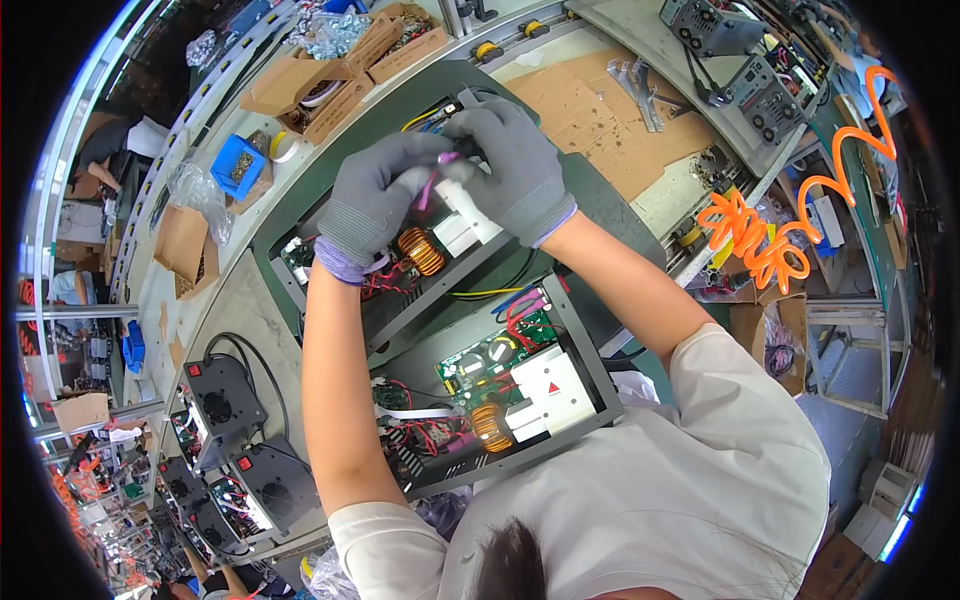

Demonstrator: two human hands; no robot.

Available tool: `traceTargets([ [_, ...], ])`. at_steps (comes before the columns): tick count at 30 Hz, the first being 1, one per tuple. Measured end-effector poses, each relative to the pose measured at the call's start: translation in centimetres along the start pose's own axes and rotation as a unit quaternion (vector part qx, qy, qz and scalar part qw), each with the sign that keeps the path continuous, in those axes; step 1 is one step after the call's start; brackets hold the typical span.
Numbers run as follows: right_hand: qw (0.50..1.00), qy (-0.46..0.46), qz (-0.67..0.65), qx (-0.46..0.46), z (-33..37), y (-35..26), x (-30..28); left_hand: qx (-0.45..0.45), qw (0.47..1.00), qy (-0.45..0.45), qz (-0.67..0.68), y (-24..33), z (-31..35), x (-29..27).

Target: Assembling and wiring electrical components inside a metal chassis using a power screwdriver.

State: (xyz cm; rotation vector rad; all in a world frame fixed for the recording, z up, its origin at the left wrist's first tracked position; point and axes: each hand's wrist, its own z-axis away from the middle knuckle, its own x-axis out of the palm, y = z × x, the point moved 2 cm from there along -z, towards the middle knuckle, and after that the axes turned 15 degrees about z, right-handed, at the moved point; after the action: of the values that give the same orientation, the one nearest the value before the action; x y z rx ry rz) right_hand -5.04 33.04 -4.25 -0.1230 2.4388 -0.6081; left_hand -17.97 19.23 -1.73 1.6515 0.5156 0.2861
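Note:
Both my hands wear grey gloves with purple cuffs and meet over the far open metal case (440,285). My left hand (372,195) has its fingers pinched on a thin purple wire (426,190). Close against it, my right hand (512,165) is closed on the same wire near its purple end; the exact fingertip grip is partly hidden and a little blurred. Below the hands, inside that case, are a copper-wound coil (420,252), red wires and white heat sinks (468,225). The gloves cover much of its circuit board.
A second open case (600,405) with a green board (490,365) lies nearest my body. Black fan units (225,400) stand at left. Blue bin (238,165) and cardboard boxes (300,85) line the far left. An orange coiled hose (750,240) hangs at right; more units (760,95) sit far right.

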Motion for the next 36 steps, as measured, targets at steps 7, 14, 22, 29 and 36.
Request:
traceTargets([
  [7, 0.999, 0.011, -0.026, -0.019, 0.3, 0.4, -0.1, 0.017, 0.998, -0.008, -0.059, 0.5, 0.1, 0.5],
  [14, 0.998, 0.047, -0.022, 0.048, 1.3, 0.7, -0.7, -0.069, 0.980, 0.171, 0.069, 0.7, -1.6, 3.2],
  [22, 0.997, 0.047, -0.006, 0.063, 1.7, 0.9, -1.1, 0.254, 0.860, 0.154, -0.414, 3.0, -1.6, 3.8],
  [29, 0.997, 0.058, -0.003, 0.050, 1.8, 1.3, -0.9, 0.212, 0.811, 0.130, -0.529, 2.8, -1.4, 4.8],
  [36, 0.996, 0.059, -0.004, 0.064, 1.5, 0.8, -1.3, 0.210, 0.830, 0.137, -0.499, 3.2, -2.1, 4.7],
])
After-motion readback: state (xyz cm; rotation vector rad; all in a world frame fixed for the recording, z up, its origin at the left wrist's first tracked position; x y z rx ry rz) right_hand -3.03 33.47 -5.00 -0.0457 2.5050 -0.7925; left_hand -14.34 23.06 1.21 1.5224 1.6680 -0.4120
